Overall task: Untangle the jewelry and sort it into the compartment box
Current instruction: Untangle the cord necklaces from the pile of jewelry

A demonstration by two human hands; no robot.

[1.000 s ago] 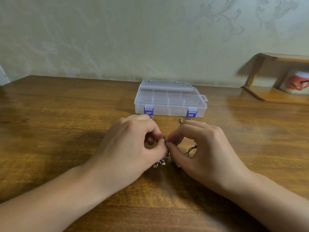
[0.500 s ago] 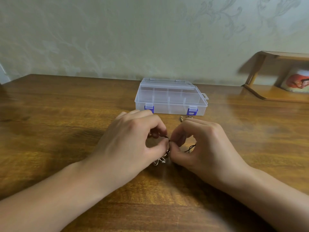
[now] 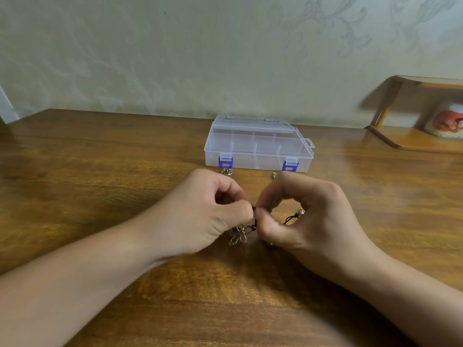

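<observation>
Wooden table (image 3: 100, 171) is bearing the untangling step: black cord (image 3: 290, 218) is being pinched by left hand (image 3: 200, 214) and right hand (image 3: 313, 221) (compartment box (image 3: 258, 149) at 12 o'clock, lid down), so teasing apart is being called for next.

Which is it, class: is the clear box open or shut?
Shut. The box has its lid lying flat on top, and both purple latches are folded down over its front wall.

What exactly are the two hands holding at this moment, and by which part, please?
Both the left hand and right hand pinch the tangled jewelry by its black cord, fingertips nearly meeting.
</observation>
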